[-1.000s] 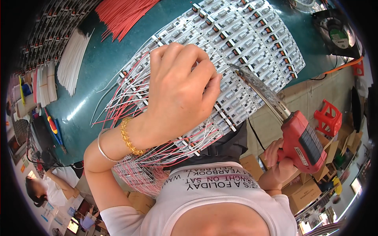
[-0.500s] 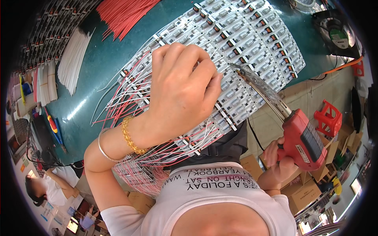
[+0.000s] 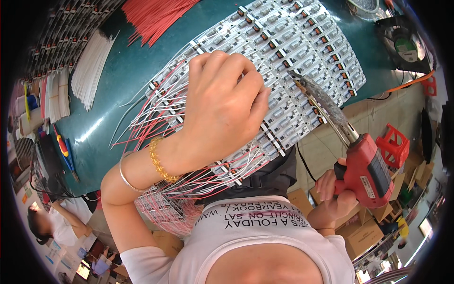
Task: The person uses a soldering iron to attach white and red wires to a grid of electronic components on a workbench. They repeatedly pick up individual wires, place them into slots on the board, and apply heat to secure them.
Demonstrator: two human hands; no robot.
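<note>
My right hand point(image 3: 335, 191) is wrapped round the handle of a red and black soldering gun point(image 3: 366, 173). Its long metal tip point(image 3: 302, 85) points up and left, over the sheet of circuit boards point(image 3: 283, 111); whether it touches them I cannot tell. Over the middle of that sheet is my left hand point(image 3: 227, 94), back up and fingers curled in. What those fingertips hold is hidden under the hand. Red and white wires point(image 3: 151, 116) fan out from the boards beside my left wrist, and more hang at the near edge.
Bundles of red wires point(image 3: 153, 19) and white wires point(image 3: 92, 71) lie on the green table point(image 3: 111, 90). Pliers with red and yellow handles point(image 3: 61, 144) are at left. A black fan point(image 3: 404, 45) stands far right. Below are a red stool point(image 3: 393, 146) and cardboard boxes point(image 3: 362, 236).
The soldering gun's tip has shifted a little right and up, away from my left fingers. My left hand has moved slightly right, still curled.
</note>
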